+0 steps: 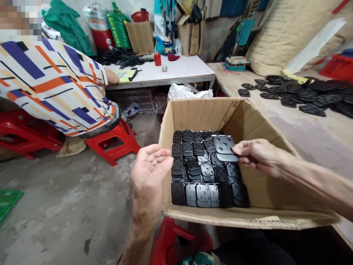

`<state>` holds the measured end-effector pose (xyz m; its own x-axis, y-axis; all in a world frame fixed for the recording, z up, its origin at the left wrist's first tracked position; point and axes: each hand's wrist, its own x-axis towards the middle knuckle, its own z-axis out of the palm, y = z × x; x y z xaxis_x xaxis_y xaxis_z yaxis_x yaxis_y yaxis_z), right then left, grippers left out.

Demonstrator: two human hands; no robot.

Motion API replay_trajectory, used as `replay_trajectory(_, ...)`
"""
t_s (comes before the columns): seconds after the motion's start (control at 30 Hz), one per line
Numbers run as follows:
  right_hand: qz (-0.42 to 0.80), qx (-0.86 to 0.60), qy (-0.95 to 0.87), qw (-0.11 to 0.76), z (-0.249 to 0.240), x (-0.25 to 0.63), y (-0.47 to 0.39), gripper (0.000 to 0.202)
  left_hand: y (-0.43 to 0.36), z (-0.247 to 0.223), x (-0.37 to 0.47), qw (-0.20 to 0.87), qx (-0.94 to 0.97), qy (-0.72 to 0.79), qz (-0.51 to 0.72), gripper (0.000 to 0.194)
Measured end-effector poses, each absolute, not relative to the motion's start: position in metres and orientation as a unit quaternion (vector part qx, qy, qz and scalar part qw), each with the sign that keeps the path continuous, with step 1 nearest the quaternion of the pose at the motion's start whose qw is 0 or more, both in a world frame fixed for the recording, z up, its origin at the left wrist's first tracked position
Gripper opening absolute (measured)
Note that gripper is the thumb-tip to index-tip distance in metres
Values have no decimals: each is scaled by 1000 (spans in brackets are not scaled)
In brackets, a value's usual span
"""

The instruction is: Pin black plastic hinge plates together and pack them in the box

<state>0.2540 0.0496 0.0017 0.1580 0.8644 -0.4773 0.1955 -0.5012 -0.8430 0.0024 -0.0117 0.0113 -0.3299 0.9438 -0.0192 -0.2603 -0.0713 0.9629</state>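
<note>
plate (224, 146) pinched flat in right hand (255, 154), held over far right corner of stacked plates (205, 173) inside cardboard box (264, 191), long axis running across box. left hand (150, 167) open, palm up, empty, at box's left wall, farther from plate.

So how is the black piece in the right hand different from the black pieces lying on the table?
The black piece in the right hand is pinched by the fingers above the cardboard box; the loose pieces lie flat, scattered on the table. The held piece is one alone; the loose pieces are a heap. The left hand is open and holds nothing. Both are black, squarish and dimpled.
</note>
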Motion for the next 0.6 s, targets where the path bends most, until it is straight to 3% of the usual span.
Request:
replay_trajectory(0.2,572,-712,-332,236,-77,224,80,35,-12,2,-5,442,300,481,695,31)
replay_trajectory(0.4,558,-727,-344,204,-91,232,97,37,-11,-1,-3,440,344,488,670,34)
replay_trajectory(0.6,557,-747,-347,109,-114,230,90,27,-15,-1,-2,442,332,495,670,35)
